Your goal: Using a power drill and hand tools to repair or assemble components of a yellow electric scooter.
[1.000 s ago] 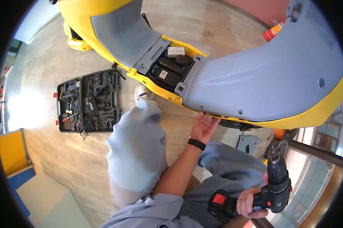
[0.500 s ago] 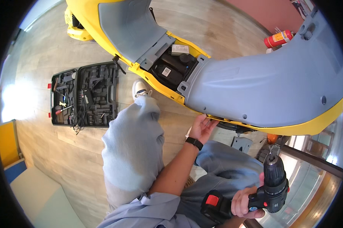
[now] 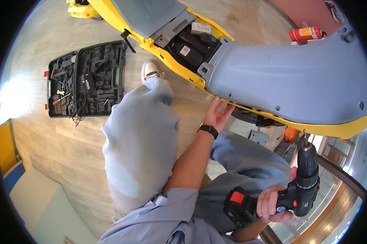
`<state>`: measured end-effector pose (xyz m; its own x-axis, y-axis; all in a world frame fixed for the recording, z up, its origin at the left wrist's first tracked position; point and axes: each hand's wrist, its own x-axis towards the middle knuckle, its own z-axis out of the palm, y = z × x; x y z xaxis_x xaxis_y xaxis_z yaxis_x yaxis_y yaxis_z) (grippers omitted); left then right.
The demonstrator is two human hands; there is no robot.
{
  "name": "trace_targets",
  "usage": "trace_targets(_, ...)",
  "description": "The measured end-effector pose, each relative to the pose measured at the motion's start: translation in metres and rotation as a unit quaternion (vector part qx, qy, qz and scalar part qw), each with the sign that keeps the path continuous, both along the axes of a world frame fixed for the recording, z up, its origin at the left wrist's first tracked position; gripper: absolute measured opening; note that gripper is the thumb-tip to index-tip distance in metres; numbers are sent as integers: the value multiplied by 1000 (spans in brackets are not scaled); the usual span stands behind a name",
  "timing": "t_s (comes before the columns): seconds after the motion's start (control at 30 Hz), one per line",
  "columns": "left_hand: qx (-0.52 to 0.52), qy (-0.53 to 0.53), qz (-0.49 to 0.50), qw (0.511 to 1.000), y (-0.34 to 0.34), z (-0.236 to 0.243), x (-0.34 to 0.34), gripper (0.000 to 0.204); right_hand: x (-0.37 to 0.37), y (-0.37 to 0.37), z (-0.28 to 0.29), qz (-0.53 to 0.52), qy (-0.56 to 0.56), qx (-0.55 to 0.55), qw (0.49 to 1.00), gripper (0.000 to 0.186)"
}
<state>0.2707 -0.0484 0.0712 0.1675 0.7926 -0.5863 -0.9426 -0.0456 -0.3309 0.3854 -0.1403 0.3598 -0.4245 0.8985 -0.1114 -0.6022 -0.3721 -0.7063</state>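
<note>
My left hand grips the lower yellow edge of the scooter body with curled fingertips, below a grey panel with screw holes. My right hand holds a black cordless drill, its bit pointing up near that edge on the right. An open compartment between the grey panels shows black parts and a silver box.
An open tool case lies on the wooden floor at left. Beyond the scooter is a red extinguisher. My bent leg is left of my arm. Loose grey parts and a dark-framed glass surface are at lower right.
The view has shifted, so the scooter and case sit higher in it. The drill has risen closer to the yellow edge. My left hand stays on that edge.
</note>
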Motion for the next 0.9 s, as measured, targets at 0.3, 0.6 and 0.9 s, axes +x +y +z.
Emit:
trace_targets(0.3, 29, -4, -11, 1000, 5, 10, -7, 42, 9, 6, 0, 60, -63, -1, 996, 33)
trace_targets(0.6, 116, -105, -36, 987, 15, 52, 26, 44, 3, -3, -7, 25, -55, 30, 998, 36)
trace_targets(0.9, 80, -102, -8, 991, 23, 62, 27, 42, 7, -1, 0, 17, -38, 34, 999, 89)
